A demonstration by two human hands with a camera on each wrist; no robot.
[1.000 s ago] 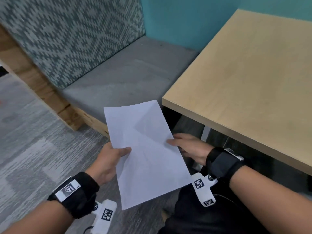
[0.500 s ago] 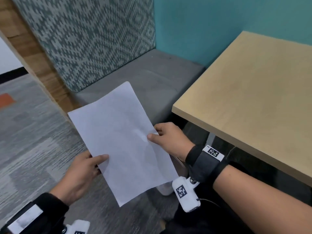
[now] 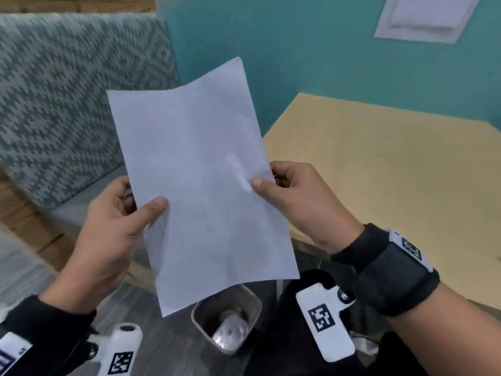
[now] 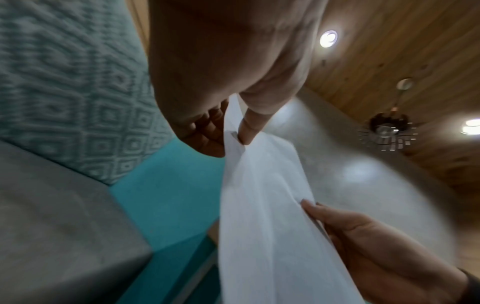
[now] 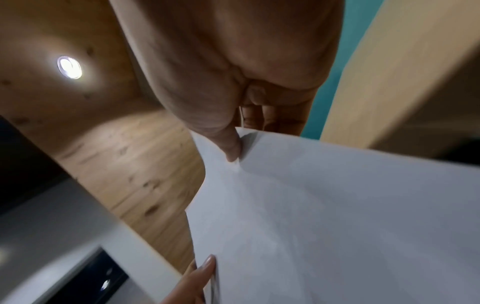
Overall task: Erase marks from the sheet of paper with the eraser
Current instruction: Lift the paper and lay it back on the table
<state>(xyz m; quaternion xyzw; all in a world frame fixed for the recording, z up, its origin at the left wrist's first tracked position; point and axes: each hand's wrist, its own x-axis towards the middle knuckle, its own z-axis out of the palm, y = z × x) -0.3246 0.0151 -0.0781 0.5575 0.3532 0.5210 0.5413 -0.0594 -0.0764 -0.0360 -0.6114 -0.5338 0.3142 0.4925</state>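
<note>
To my right is a light wooden table [image 3: 379,169] against a teal wall [image 3: 298,50]. A bench with a grey seat [image 4: 52,216] and patterned backrest [image 3: 54,90] sits left. Below me, a small bin [image 3: 227,318] stands on the floor.

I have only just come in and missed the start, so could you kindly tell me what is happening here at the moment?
A person is holding a plain white sheet of paper up in the air with both hands. The left hand pinches its left edge and the right hand pinches its right edge, thumbs on the facing side. The sheet is off the light wooden table, which lies to the right. No eraser is in view, and no marks can be made out on the paper, so erasing is not under way.
</note>
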